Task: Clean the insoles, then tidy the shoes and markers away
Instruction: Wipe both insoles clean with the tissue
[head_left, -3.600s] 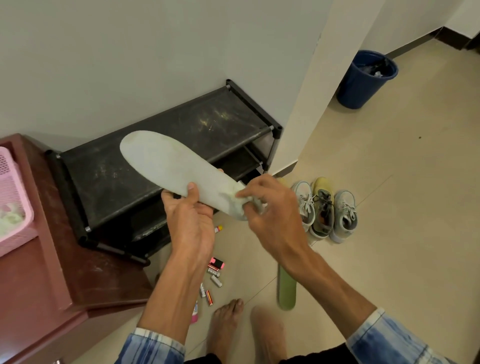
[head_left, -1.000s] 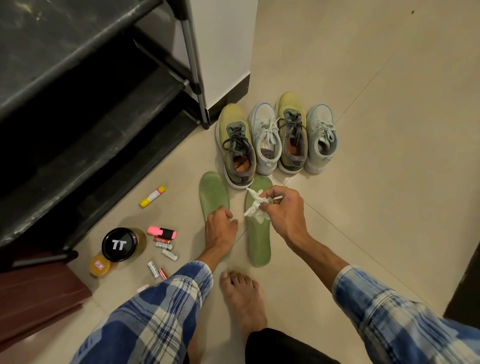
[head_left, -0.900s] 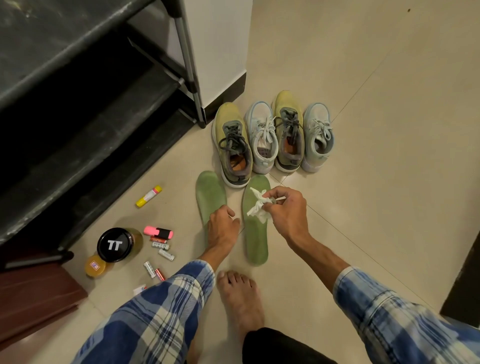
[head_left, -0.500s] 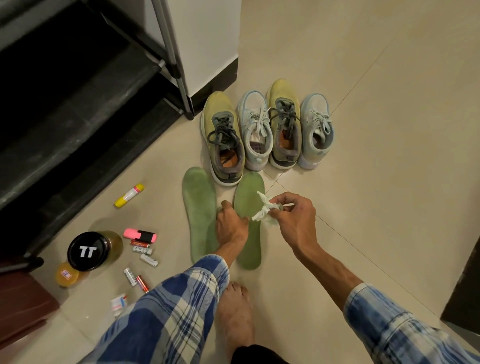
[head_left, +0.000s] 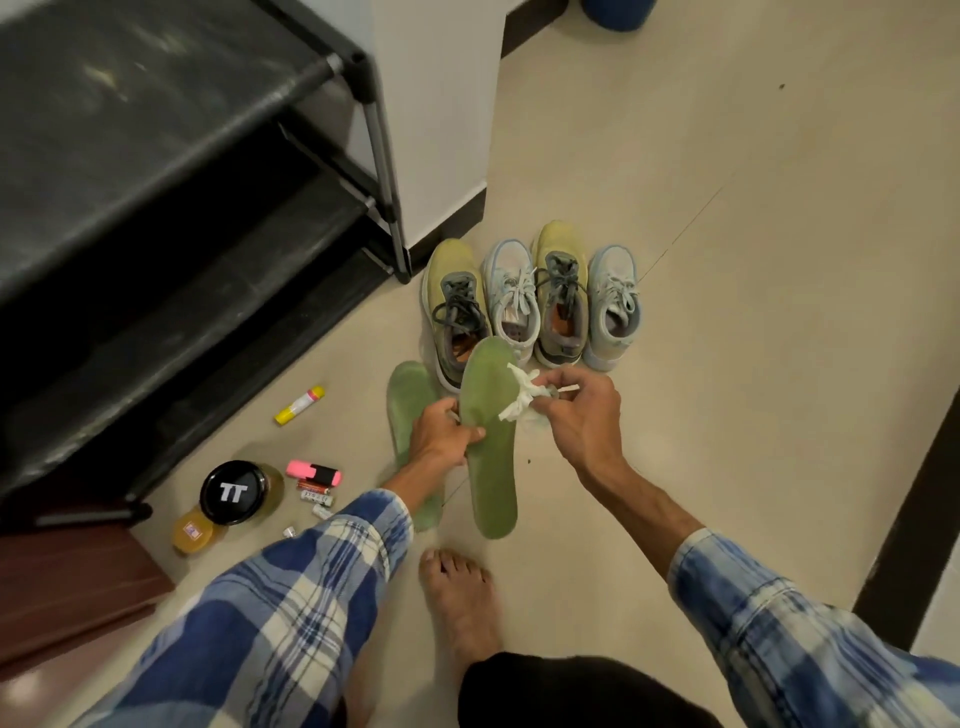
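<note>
Beige tiled floor (head_left: 727, 260) below; my left hand (head_left: 441, 434) grips the long green foam insole (head_left: 488, 467) by its edge; my right hand (head_left: 584, 415) pinches crumpled white tissue (head_left: 519, 395) against it; wiping step, I judge; next, firm strokes heelward.

Left hand (head_left: 441, 434) gripping green insole (head_left: 491, 478) at its edge, right hand (head_left: 582, 410) pinching crumpled tissue (head_left: 520, 396), arms reaching down
</note>
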